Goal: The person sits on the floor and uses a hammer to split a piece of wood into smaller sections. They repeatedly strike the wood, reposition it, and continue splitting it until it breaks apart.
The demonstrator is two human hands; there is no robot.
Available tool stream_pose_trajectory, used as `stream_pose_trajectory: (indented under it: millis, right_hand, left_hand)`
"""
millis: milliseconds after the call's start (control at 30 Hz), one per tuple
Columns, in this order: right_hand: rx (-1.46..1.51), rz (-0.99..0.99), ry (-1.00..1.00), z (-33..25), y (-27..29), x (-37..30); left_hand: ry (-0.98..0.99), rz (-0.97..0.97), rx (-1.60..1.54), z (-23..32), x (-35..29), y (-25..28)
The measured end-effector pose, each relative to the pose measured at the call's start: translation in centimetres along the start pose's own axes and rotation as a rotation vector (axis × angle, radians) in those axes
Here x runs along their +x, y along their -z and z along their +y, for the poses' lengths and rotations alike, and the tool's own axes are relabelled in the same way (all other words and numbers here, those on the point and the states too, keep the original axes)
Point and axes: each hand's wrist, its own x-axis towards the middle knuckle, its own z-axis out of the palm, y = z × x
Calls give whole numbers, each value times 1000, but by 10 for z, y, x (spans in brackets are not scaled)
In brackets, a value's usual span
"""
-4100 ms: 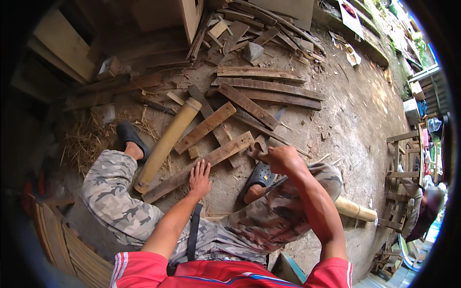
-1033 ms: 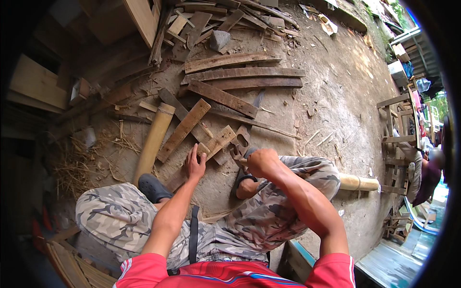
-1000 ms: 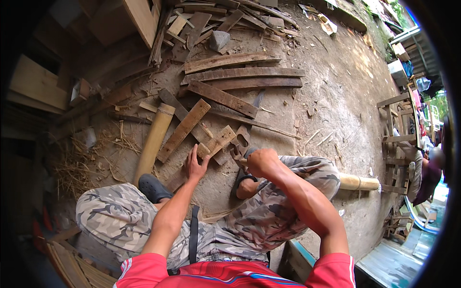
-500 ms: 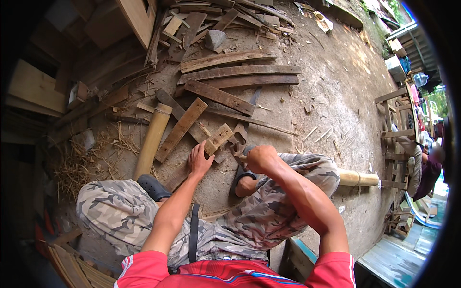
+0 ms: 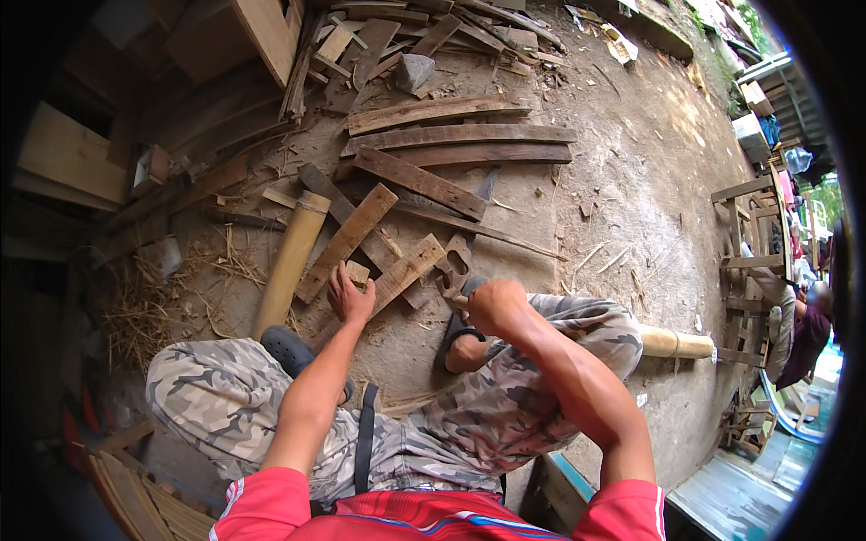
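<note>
My left hand [image 5: 350, 298] is closed around a small pale wooden block [image 5: 357, 273], its fingertips and thumb at the block's edges. Just right of it a plank [image 5: 406, 270] slants up and away from me. My right hand [image 5: 496, 307] is a fist in front of my right knee, gripping a tool with a dark grey end [image 5: 473, 286]; the fingers hide most of it. A handsaw's wooden handle [image 5: 454, 264] lies beyond that fist. Another plank [image 5: 350, 239] with dark spots lies beyond my left hand.
A thick bamboo pole [image 5: 293, 261] lies at the left; another bamboo piece [image 5: 675, 343] sticks out past my right knee. Several boards [image 5: 460, 135] lie further off, with a grey stone [image 5: 415, 73] beyond. Wooden frames [image 5: 753, 261] and a person [image 5: 803, 334] are at the far right.
My left hand has moved left off the slanting plank with the small block, uncovering the plank's nearer part. The right fist stays nearly in place. The whole view has shifted slightly.
</note>
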Motion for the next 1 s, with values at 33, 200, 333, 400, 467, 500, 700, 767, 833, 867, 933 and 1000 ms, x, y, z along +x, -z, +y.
stream_pose_trajectory:
  millis: [33, 200, 333, 400, 467, 500, 700, 767, 833, 867, 933, 1000]
  right_hand:
    - [2, 16, -2, -1, -1, -1]
    - [37, 82, 14, 1, -13, -8]
    - [71, 150, 90, 8, -13, -29]
    - [127, 165, 27, 7, -19, -35]
    - [145, 111, 10, 8, -19, -41]
    - [41, 145, 82, 9, -18, -48]
    - [117, 30, -19, 7, -6, -48]
    - [109, 51, -43, 3, -9, -46]
    - [150, 118, -42, 8, -15, -39]
    - [168, 153, -22, 6, -16, -39]
    - [171, 156, -18, 5, -12, -38]
    - [166, 136, -31, 5, -15, -35]
  left_hand:
    - [-75, 25, -17, -4, 7, 0]
    - [-177, -456, -236, 45, 56, 8]
    - [-739, -312, 233, 78, 90, -24]
    - [-860, -333, 425, 92, 107, -44]
    - [-846, -469, 584, 115, 119, -62]
    - [-786, -524, 658, 125, 128, -71]
    - [-578, -468, 720, 132, 149, -110]
    - [-564, -472, 824, 136, 148, -116]
    - [-763, -461, 778, 143, 150, -115]
    - [-846, -451, 765, 137, 153, -109]
    - [-963, -400, 642, 127, 155, -100]
    - [-1048, -348, 520, 135, 152, -80]
